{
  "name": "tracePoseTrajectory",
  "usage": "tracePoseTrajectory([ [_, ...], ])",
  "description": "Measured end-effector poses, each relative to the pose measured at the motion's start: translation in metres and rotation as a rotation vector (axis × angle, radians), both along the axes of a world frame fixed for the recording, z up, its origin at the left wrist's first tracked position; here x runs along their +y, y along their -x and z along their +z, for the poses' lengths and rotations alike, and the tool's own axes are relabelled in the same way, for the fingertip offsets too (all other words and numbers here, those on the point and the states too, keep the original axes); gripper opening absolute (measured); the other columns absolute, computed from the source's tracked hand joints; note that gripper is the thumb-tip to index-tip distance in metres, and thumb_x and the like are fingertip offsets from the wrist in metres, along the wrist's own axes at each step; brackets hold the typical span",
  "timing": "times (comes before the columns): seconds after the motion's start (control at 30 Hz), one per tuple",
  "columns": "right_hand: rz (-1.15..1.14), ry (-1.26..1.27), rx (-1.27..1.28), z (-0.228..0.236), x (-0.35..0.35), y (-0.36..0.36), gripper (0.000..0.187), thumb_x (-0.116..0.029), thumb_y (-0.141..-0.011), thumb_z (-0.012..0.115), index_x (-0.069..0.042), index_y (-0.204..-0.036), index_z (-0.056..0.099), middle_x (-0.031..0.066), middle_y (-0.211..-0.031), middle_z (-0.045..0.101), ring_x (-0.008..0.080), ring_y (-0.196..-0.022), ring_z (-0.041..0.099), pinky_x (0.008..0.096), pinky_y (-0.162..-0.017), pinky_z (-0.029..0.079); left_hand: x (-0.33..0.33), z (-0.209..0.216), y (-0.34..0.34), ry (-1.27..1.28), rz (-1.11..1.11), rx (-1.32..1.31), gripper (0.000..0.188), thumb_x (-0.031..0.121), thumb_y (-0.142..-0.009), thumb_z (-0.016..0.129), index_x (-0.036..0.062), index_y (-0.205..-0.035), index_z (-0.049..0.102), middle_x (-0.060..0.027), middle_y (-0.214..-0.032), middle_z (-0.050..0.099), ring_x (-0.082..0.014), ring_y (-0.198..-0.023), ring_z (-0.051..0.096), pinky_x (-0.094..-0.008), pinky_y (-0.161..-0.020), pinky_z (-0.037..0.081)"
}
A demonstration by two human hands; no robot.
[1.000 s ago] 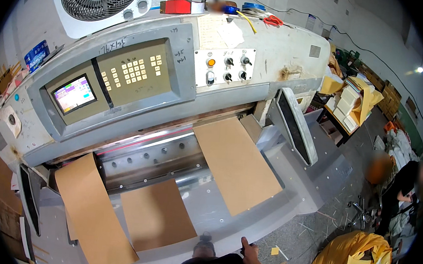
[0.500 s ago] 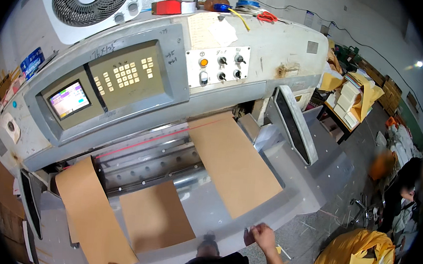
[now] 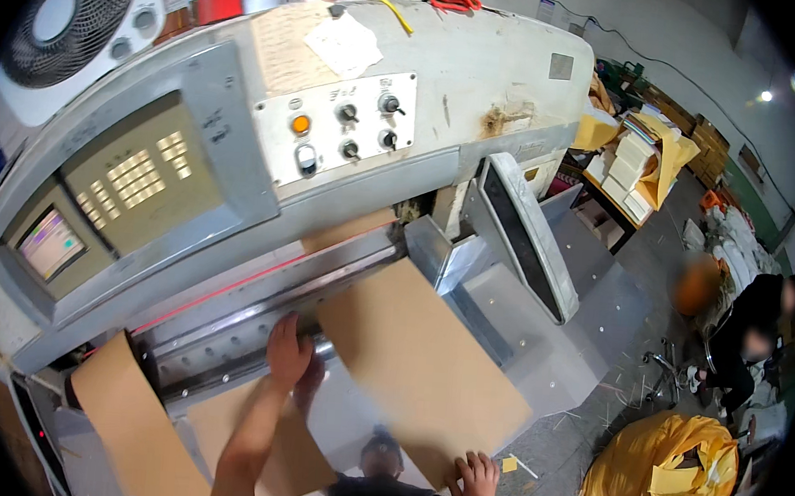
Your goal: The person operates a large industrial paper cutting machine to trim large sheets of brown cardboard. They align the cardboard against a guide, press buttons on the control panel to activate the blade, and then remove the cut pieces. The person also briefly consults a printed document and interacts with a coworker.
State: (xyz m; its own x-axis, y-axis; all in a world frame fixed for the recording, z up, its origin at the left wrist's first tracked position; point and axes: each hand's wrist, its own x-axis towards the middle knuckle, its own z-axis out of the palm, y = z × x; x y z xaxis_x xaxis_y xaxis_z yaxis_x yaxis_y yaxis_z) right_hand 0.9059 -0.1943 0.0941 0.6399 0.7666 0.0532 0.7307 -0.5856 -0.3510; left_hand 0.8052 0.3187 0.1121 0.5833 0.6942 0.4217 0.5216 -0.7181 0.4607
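Observation:
A large brown paper sheet (image 3: 422,351) lies aslant on the grey bed of a cutting machine. Its near corner is under my right hand (image 3: 475,484), whose fingers are spread along the edge. My left hand (image 3: 289,351) reaches over the bed beside the sheet's far left corner, fingers stretched out, holding nothing. Below my left forearm lies a smaller brown sheet (image 3: 228,430), partly covered by the arm. Farther left, a long brown sheet (image 3: 128,413) curls up at its far end. Behind the metal bar, a brown strip (image 3: 353,231) shows near the red light line.
The machine's control panel (image 3: 135,174) and knob plate (image 3: 336,133) face me. An upright grey side guard (image 3: 527,239) stands right of the bed. On the floor at right are a yellow sack (image 3: 658,478) and paper scraps. A person (image 3: 746,337) sits beyond it.
My left hand has come up over the bed. My right hand has opened from a closed shape onto the large sheet's near corner. That sheet lies nearer me, and the view has shifted.

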Motion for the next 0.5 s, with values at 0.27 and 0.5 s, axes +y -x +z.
tracePoseTrajectory([
  [0.27, -0.057, 0.018, 0.024, 0.026, 0.014, -0.01, 0.058, -0.033, -0.092, 0.073, -0.009, -0.142, 0.058, 0.0264, -0.145, 0.051, 0.0459, -0.135, 0.047, 0.0624, -0.112, 0.035, 0.181, -0.062, -0.198, -0.101, -0.076, 0.276, 0.059, 0.027, -0.095, 0.061, 0.0055, -0.148, 0.045, -0.022, -0.149, 0.052, -0.0403, -0.139, 0.047, -0.051, -0.118, 0.036],
  [0.5, 0.079, 0.021, 0.107, 0.0, 0.035, -0.036, 0.059, -0.036, -0.081, 0.078, -0.01, -0.132, 0.063, 0.0223, -0.149, 0.048, 0.0469, -0.141, 0.04, 0.0637, -0.117, 0.03, 0.18, -0.058, -0.071, -0.069, 0.123, 0.387, 0.062, 0.046, -0.096, 0.06, 0.013, -0.147, 0.052, -0.0217, -0.135, 0.055, -0.042, -0.13, 0.049, -0.054, -0.112, 0.038],
])
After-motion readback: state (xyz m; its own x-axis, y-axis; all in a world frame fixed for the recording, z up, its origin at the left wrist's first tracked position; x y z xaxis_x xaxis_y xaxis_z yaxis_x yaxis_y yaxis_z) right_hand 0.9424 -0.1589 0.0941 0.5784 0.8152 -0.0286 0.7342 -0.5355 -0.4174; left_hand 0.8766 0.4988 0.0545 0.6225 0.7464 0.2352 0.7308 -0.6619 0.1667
